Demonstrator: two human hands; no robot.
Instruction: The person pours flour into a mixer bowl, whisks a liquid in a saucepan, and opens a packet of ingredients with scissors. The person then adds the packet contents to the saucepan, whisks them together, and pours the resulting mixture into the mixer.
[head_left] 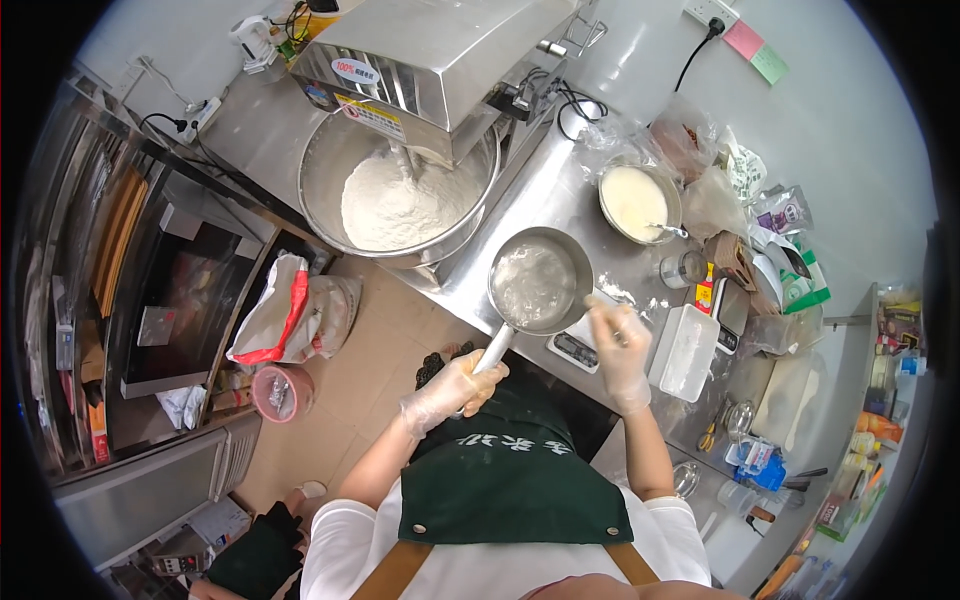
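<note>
Left hand (452,392) clamped on handle of steel saucepan (540,282), held over surface (470,280) edge at 5 o'clock of mixer bowl (400,195) with flour. Right hand (620,345) closed on small tool at pan's 4 o'clock rim, likely scraping. Next probably needs a tip toward the bowl.

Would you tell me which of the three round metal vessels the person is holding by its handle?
The small saucepan, gripped by the left hand; the mixer bowl and small bowl stand untouched.
</note>
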